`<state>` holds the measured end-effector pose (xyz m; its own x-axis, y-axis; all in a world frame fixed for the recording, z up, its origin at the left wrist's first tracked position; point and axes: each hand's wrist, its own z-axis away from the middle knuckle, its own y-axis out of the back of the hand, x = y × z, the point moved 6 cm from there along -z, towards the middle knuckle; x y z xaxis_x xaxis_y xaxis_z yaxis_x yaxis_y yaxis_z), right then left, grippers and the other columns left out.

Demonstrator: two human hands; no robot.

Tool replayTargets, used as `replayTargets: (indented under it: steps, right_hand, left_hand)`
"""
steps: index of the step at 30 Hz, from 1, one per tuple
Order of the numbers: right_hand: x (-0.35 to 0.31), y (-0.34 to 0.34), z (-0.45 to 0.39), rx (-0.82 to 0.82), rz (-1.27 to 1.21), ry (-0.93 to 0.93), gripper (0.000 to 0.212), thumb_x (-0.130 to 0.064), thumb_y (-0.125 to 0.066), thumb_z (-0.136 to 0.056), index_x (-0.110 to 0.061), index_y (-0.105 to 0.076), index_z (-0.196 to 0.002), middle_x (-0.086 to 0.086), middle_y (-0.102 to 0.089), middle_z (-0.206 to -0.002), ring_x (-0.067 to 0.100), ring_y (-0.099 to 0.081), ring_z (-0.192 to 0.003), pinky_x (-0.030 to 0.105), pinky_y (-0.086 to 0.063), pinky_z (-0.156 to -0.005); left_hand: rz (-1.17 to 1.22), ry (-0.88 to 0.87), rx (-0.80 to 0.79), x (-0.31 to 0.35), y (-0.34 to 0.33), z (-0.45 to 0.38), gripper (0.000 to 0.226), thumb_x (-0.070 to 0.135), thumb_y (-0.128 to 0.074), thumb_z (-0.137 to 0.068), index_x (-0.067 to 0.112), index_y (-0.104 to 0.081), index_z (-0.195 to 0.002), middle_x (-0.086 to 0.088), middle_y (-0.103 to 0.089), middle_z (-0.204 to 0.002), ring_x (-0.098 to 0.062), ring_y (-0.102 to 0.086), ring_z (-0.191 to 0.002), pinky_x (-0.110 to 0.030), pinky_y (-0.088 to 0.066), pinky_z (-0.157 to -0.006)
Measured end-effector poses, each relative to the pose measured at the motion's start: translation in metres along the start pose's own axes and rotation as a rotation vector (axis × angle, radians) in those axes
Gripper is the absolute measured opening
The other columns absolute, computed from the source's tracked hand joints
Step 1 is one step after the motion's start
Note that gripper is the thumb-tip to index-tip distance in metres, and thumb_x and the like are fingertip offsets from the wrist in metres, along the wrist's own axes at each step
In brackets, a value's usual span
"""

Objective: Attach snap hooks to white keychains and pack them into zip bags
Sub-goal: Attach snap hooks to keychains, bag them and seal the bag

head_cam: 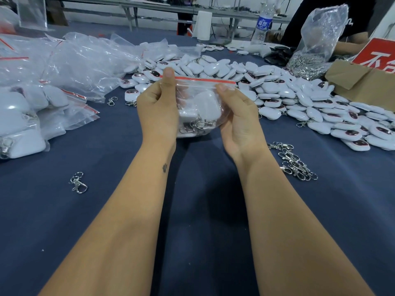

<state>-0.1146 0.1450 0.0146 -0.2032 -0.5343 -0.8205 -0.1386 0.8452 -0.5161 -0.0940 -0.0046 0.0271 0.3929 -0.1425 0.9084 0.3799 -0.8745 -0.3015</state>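
A zip bag [199, 107] is held above the bench [128, 210] between both hands. The left hand [159, 110] is clamped on the bag's left side, with the thumb [168, 76] pressed on the left end of the red zip strip [201, 80]. The right hand [239, 120] is clamped on the bag's right side, its thumb [222, 88] set just under the right part of the strip. The bag is kept upright, strip at the top. White keychains [204, 99] are seen inside the bag between the two hands, and snap hooks [195, 126] are gathered at the bag's bottom, near the heels of the hands. Whether the strip is sealed along its full length cannot be told.

Beyond the hands and to the right of the right hand, a pile of keychains [277, 86] is spread over the bench. A cluster of loose hooks [295, 161] is laid to the right of the right wrist. A single hook [78, 183] is placed well to the left of the left forearm, and another hook [111, 101] lies left of the left hand. Filled bags [25, 116] are stacked far to the left of the left hand, with empty bags [81, 58] heaped beyond them. Far right of the right hand, a bag of hooks [314, 50] is stood beside a cardboard box [359, 82]. A water bottle [264, 22] is stood well beyond the right hand.
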Motion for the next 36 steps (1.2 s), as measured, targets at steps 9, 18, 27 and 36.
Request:
replayTargets:
  steps: [9, 18, 27, 36]
  right_hand:
    - [0.000, 0.009, -0.001, 0.161, 0.002, 0.005, 0.011, -0.002, -0.063, -0.092, -0.006, -0.067, -0.082, 0.009, -0.069, -0.081, 0.019, -0.066, -0.075, 0.034, -0.055, -0.079]
    - [0.001, 0.000, 0.002, 0.043, 0.016, -0.047, 0.010, -0.003, -0.066, -0.088, 0.002, -0.068, -0.096, 0.017, -0.071, -0.092, 0.028, -0.069, -0.087, 0.041, -0.057, -0.087]
    - [0.001, 0.005, 0.001, 0.131, 0.064, -0.025, 0.018, -0.004, -0.067, -0.090, 0.006, -0.066, -0.105, 0.021, -0.069, -0.099, 0.031, -0.067, -0.094, 0.050, -0.051, -0.098]
    - [0.003, 0.000, 0.003, 0.067, 0.106, -0.026, 0.009, 0.000, -0.073, -0.083, -0.005, -0.072, -0.090, 0.018, -0.071, -0.097, 0.036, -0.067, -0.100, 0.057, -0.047, -0.103]
  left_hand:
    - [0.007, 0.010, -0.144, 0.002, -0.006, -0.001, 0.028, 0.026, -0.065, -0.095, 0.020, -0.067, -0.067, 0.012, -0.065, -0.063, -0.006, -0.055, -0.062, -0.019, -0.048, -0.064]
    - [-0.045, -0.020, -0.114, 0.000, -0.002, -0.004, 0.031, 0.018, -0.067, -0.094, 0.016, -0.061, -0.063, 0.010, -0.051, -0.055, -0.007, -0.044, -0.059, -0.021, -0.043, -0.061]
    - [-0.036, 0.027, -0.265, -0.003, -0.011, 0.003, 0.009, 0.014, -0.077, -0.084, 0.018, -0.074, -0.077, 0.005, -0.073, -0.072, -0.011, -0.069, -0.072, -0.027, -0.056, -0.067]
    - [-0.045, -0.018, -0.279, -0.001, -0.013, 0.006, 0.008, 0.010, -0.072, -0.087, 0.016, -0.072, -0.083, 0.008, -0.074, -0.074, -0.009, -0.069, -0.076, -0.027, -0.056, -0.070]
